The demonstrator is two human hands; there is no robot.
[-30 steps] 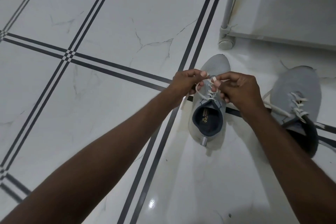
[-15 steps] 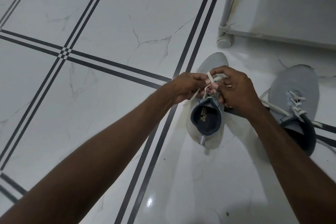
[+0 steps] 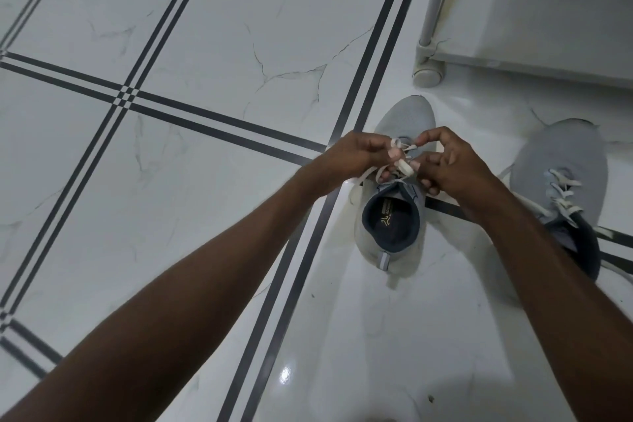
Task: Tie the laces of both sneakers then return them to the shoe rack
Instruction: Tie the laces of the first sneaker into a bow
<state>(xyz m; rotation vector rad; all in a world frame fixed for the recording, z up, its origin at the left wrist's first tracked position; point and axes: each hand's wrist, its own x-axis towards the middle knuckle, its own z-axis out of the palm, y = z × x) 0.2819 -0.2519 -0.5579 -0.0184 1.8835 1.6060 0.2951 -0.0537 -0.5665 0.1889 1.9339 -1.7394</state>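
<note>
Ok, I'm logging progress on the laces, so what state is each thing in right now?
Near sneaker: upright on floor, laces being tied.
Laces: looped between both hands, knot unfinished.
Left hand: pinching a lace.
Right hand: pinching a lace.
Far sneaker: untied, laces loose.
Shoe rack: no sneakers visible on it.

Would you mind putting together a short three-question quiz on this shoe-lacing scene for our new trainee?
1. True or false: both hands are working the laces of the middle sneaker.
2. The other sneaker's laces are: A) tied in a bow, B) loose, trailing onto the floor, C) removed.
3. What stands just beyond the sneakers, top right?

Key
1. True: left hand and right hand pinch loops above its tongue.
2. B.
3. The white rack, resting on a round foot.
</note>
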